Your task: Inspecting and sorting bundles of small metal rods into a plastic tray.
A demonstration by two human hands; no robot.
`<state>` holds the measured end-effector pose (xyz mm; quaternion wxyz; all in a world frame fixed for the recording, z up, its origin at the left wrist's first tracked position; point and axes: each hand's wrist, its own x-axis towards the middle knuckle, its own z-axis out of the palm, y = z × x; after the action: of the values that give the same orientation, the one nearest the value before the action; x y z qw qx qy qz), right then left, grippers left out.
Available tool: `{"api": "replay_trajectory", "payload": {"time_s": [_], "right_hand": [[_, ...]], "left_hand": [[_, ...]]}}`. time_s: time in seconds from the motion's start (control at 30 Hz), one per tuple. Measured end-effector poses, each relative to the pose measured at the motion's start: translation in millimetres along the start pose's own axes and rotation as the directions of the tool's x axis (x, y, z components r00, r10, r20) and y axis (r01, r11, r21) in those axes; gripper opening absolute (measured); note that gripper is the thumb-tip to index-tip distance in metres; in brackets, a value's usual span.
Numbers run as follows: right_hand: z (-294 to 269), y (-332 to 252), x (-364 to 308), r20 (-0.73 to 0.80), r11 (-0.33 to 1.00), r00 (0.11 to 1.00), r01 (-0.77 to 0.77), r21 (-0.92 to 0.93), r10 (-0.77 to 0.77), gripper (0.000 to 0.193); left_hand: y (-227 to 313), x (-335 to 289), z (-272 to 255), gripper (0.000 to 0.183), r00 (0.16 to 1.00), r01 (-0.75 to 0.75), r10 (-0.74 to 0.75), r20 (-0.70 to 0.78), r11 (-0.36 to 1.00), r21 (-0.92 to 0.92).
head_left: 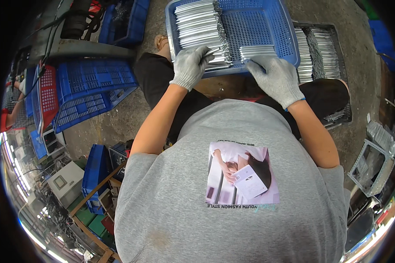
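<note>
A blue plastic basket (290, 44) sits before my knees. Along its left side lies a tall stack of shiny metal rods (198, 24), all laid crosswise. A smaller bundle of the same rods (257, 51) rests near the basket's front wall, right of the middle. My left hand (191, 65), in a grey knitted glove, is closed at the near end of the tall stack, with a thin metal rod between thumb and fingers. My right hand (275, 78), gloved too, lies over the front rim beside the small bundle, thumb apart from the fingers; its fingertips are partly hidden.
Right of the basket, a dark tray (338, 44) holds more rods in rows. Blue crates (92, 74) and a red basket (48, 94) stand on the left. Another person's arm (16, 107) shows at the far left. A metal frame (368, 168) lies at the right.
</note>
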<state>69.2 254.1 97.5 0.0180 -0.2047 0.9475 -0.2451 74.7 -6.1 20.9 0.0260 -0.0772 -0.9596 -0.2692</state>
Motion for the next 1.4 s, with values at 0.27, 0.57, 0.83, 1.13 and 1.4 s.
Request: {"api": "replay_trajectory", "payload": {"time_s": [0.27,0.57,0.83,1.13,1.4], "right_hand": [[-1.6,1.2,-10.0,0.203,0.986,0.965,-0.158,-0.049,0.165,0.027],[-12.1,-0.5,-12.2,0.179,0.994,0.977,-0.110,-0.024,0.112,0.024],[-14.4,-4.0,-18.1,-0.002,0.995,0.997,0.083,0.051,-0.083,0.024],[-11.7,-4.9,-18.2,-0.079,0.979,0.976,0.202,0.000,-0.201,0.027],[-11.9,-8.2,-20.1,0.002,0.985,0.986,0.166,-0.040,-0.166,0.029]], "left_hand": [[-58.1,15.2,59.6,0.021,0.972,-0.143,0.197,-0.125,0.926,0.349],[-4.7,4.4,-6.0,0.021,0.981,-0.184,0.183,0.071,0.983,0.003],[23.2,-9.9,-34.5,0.018,0.974,-0.039,0.116,0.195,0.932,-0.361],[37.6,-16.1,-41.9,0.017,0.968,-0.064,0.155,0.197,0.912,-0.405],[47.1,-22.7,-34.8,0.020,0.995,-0.062,0.087,0.043,0.910,-0.410]]}}
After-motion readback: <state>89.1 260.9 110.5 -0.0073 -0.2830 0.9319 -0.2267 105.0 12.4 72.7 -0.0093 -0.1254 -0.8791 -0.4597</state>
